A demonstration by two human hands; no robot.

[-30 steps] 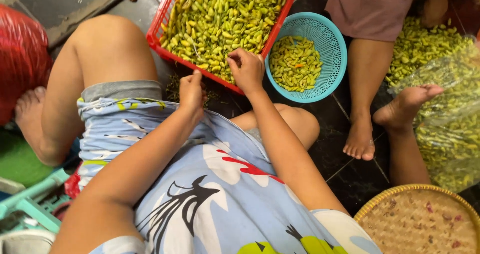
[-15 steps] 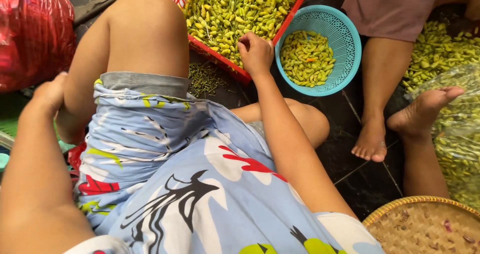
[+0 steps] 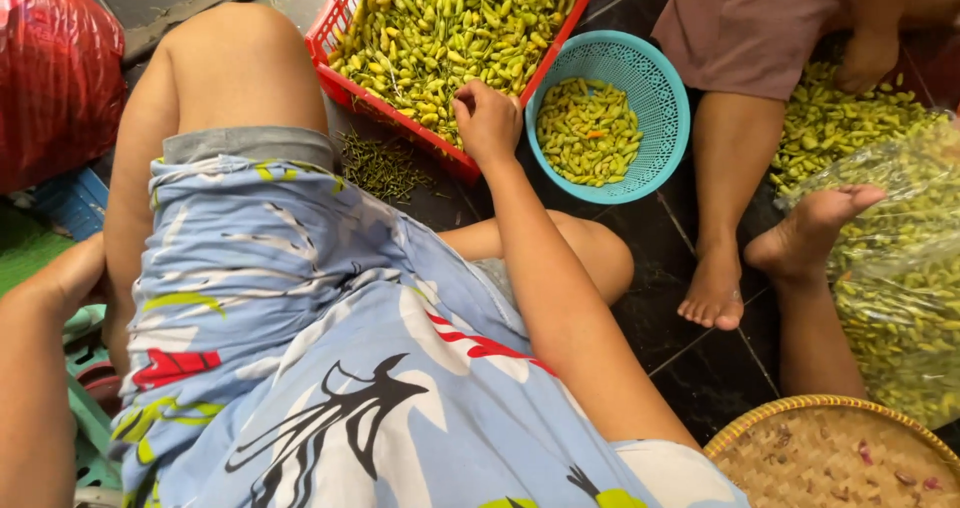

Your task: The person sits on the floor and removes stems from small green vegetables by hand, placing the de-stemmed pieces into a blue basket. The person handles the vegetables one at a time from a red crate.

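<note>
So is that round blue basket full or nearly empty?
Partly filled. The round blue basket holds a shallow layer of green chillies over its bottom, and its mesh wall shows bare above them all around.

My right hand (image 3: 487, 120) sits on the crate (image 3: 345, 23) edge, chillies (image 3: 450, 23) in it. Bowl (image 3: 655, 88) just right of it, stems (image 3: 385, 166) left, tray (image 3: 800, 413) nearer me.

Soft, even daylight, faint shadows, sharp centre, slight blur at edges.

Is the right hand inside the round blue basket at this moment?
No, the right hand rests on the green chillies at the edge of the red crate, beside the blue basket.
</note>
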